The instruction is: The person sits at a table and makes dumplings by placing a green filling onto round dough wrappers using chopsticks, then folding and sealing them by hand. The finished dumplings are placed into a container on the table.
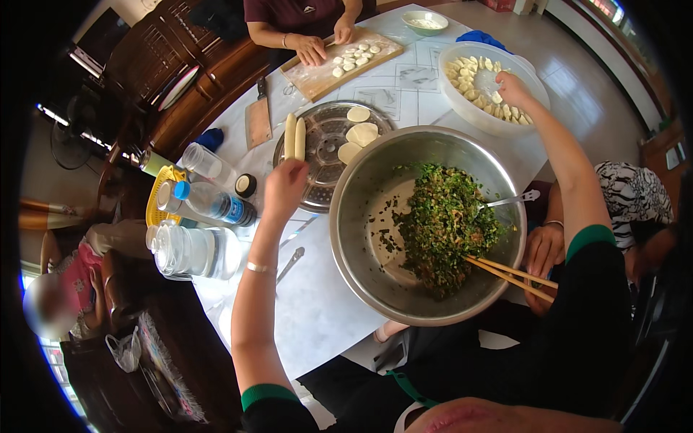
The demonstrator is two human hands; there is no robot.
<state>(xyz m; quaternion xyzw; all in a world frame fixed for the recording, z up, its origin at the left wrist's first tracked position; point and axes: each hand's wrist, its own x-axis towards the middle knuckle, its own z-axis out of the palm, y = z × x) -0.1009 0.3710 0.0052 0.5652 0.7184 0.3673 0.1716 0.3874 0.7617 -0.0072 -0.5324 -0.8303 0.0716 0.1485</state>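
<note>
My left hand is loosely curled at the left rim of a round perforated metal tray. Its fingers meet the near ends of two dough rolls; whether it grips them is hidden. Several flat dough wrappers lie on the tray's right side. Over a white plastic tub reaches my right hand, fingers bent, right beside a dumpling. Rows of dumplings line the tub. Nearest me, a large steel bowl holds chopped green filling, a metal spoon and wooden chopsticks.
Across the table, a person's hands work at a wooden board with dough pieces. A cleaver, plastic bottle, glass jug and spoon lie left. Another person's hand is beside the bowl. A flour bowl stands far back.
</note>
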